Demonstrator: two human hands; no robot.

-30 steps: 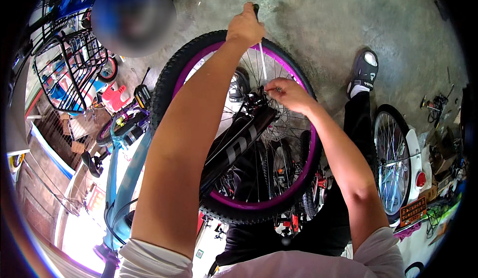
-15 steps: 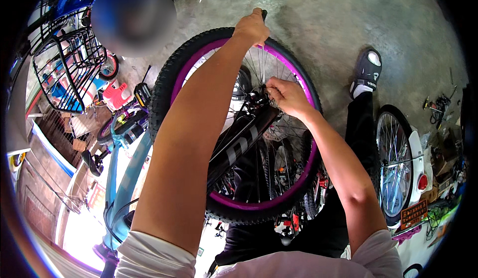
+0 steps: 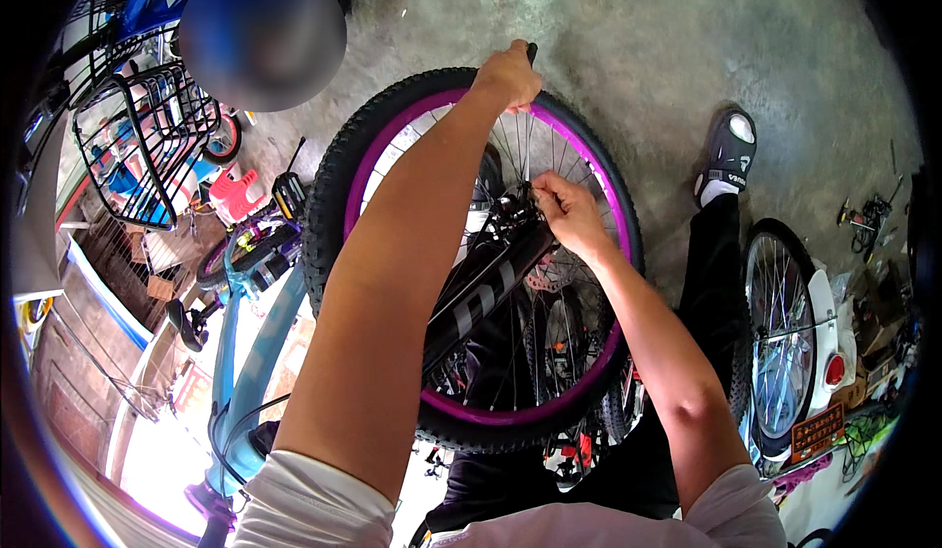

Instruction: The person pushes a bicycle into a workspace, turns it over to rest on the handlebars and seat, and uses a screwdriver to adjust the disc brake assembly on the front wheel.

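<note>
A bicycle wheel with a purple rim [image 3: 379, 163] and black knobby tyre [image 3: 334, 170] lies in front of me. My left hand [image 3: 508, 77], at its far edge, is closed round a tool with a black handle end [image 3: 532, 52]. A thin bright shaft [image 3: 527, 151] runs from this hand toward the hub area; its tip is hidden among dark parts. Beside the brake caliper [image 3: 505, 210], my right hand [image 3: 569, 211] is pinched closed; whatever sits between its fingertips is too small to name. A thick black tube [image 3: 486, 298] slants beneath my hands, next to the disc rotor [image 3: 543, 278].
A light-blue bicycle frame [image 3: 257, 342] stands at left, with a black wire basket [image 3: 137, 146] beyond it. Another bicycle wheel [image 3: 782, 322] is at right, near a red reflector [image 3: 834, 368]. My shoe [image 3: 728, 151] rests on the concrete floor [image 3: 638, 48]. Tangled cables [image 3: 868, 219] lie far right.
In the picture, the wheel and most surroundings sit slightly lower and further right. Both hands have shifted a little downward with them. Each keeps its closed grip.
</note>
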